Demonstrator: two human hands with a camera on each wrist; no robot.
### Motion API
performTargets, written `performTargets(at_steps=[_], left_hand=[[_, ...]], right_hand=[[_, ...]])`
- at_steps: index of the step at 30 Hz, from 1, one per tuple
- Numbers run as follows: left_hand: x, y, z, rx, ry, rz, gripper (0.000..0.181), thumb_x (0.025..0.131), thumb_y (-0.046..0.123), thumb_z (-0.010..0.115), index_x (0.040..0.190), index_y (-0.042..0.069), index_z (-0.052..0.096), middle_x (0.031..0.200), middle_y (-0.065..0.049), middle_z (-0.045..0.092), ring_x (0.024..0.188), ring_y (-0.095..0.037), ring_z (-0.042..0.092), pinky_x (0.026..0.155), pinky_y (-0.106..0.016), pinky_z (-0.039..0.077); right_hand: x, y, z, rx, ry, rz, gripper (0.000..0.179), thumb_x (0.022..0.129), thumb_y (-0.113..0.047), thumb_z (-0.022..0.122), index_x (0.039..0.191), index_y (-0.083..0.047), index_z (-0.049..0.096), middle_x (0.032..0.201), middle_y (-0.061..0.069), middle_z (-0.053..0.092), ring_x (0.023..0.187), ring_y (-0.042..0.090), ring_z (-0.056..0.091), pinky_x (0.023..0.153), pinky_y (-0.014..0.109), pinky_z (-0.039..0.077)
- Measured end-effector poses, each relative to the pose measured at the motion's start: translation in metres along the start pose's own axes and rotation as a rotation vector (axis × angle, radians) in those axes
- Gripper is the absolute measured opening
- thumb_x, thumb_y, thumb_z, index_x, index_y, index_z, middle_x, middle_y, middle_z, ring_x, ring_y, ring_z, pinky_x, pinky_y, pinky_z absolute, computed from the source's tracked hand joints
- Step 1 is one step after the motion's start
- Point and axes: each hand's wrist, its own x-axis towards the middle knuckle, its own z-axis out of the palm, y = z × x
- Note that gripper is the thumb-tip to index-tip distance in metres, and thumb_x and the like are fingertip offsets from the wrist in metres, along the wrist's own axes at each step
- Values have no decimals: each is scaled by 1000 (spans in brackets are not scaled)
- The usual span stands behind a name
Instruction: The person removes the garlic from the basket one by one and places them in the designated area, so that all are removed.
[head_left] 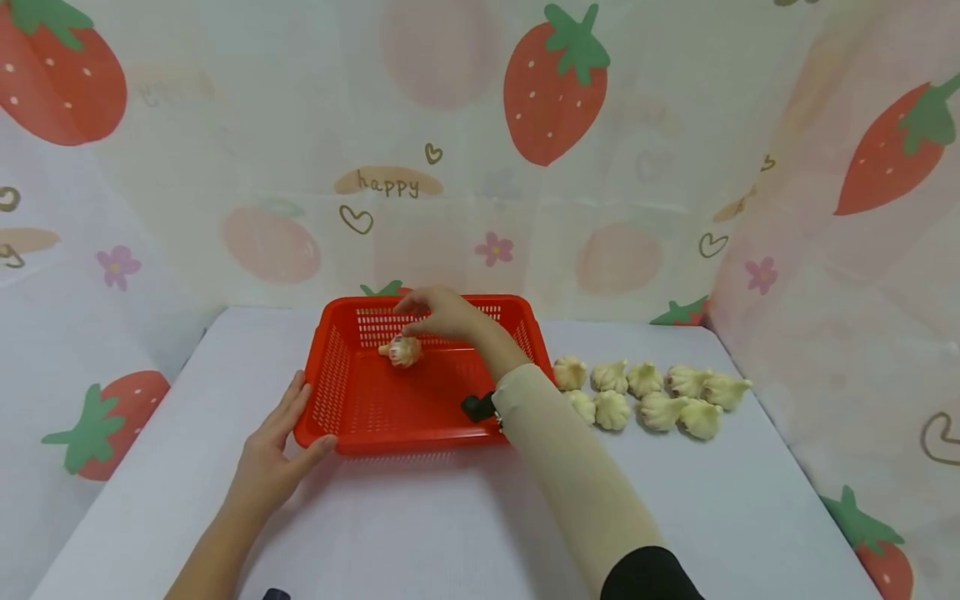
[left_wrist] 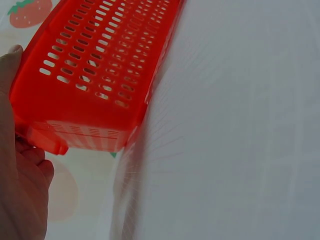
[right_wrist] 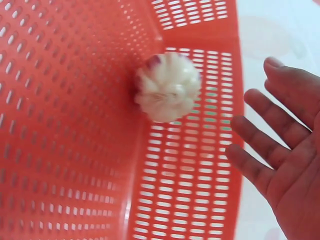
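Note:
A red plastic basket point(head_left: 420, 408) with slotted walls stands on the white table. My left hand point(head_left: 273, 467) grips its near left corner, thumb on the front side and fingers along the left side. In the left wrist view, some fingers point(left_wrist: 36, 160) curl below a red lug. A garlic bulb point(head_left: 403, 351), whitish with purple patches, lies inside near the back wall. Over it hovers my right hand point(head_left: 442, 315), its fingers apart. The right wrist view shows a gap between these fingers point(right_wrist: 260, 150) and the bulb point(right_wrist: 169, 87).
Several pale garlic bulbs point(head_left: 645, 379) lie in loose rows to the right of the basket. A printed strawberry cloth point(head_left: 465, 208) hangs behind the table and along both sides. At the bottom edge, a small dark object point(head_left: 276, 594) shows beside the left forearm.

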Motion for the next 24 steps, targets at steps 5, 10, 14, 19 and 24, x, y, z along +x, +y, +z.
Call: performTargets(at_steps=[5, 10, 14, 19, 24], left_hand=[[-1, 0, 2, 3, 2, -8, 87, 87, 30, 83, 160, 19, 36, 168, 3, 29, 154, -17, 30, 102, 0, 25], [-2, 1, 1, -4, 4, -9, 87, 87, 30, 84, 160, 18, 37, 168, 3, 29, 154, -14, 29, 103, 0, 25], [-1, 2, 0, -17, 7, 5, 88, 86, 27, 84, 159, 17, 37, 168, 2, 30, 154, -11, 28, 104, 0, 25], [0, 1, -1, -25, 6, 11, 88, 86, 26, 84, 160, 17, 37, 168, 1, 30, 154, -9, 27, 104, 0, 25], [-1, 0, -1, -38, 6, 12, 88, 86, 25, 84, 160, 16, 36, 168, 1, 29, 153, -5, 26, 105, 0, 25]], right_hand=[[4, 9, 9, 31, -1, 32, 42, 96, -21, 74, 134, -8, 66, 134, 5, 67, 126, 22, 60, 109, 34, 49], [7, 16, 16, 55, -13, 74, 41, 96, -23, 74, 134, -9, 67, 134, 5, 67, 126, 25, 59, 110, 38, 49], [9, 21, 18, 65, -23, 101, 42, 96, -24, 74, 136, -12, 66, 135, 3, 66, 125, 25, 58, 109, 41, 49], [9, 27, 20, 81, -60, 129, 43, 96, -25, 73, 137, -15, 66, 133, 1, 66, 121, 21, 57, 107, 38, 51], [9, 30, 23, 95, -85, 115, 40, 96, -23, 73, 135, -16, 67, 125, -4, 68, 116, 17, 58, 105, 36, 51]])
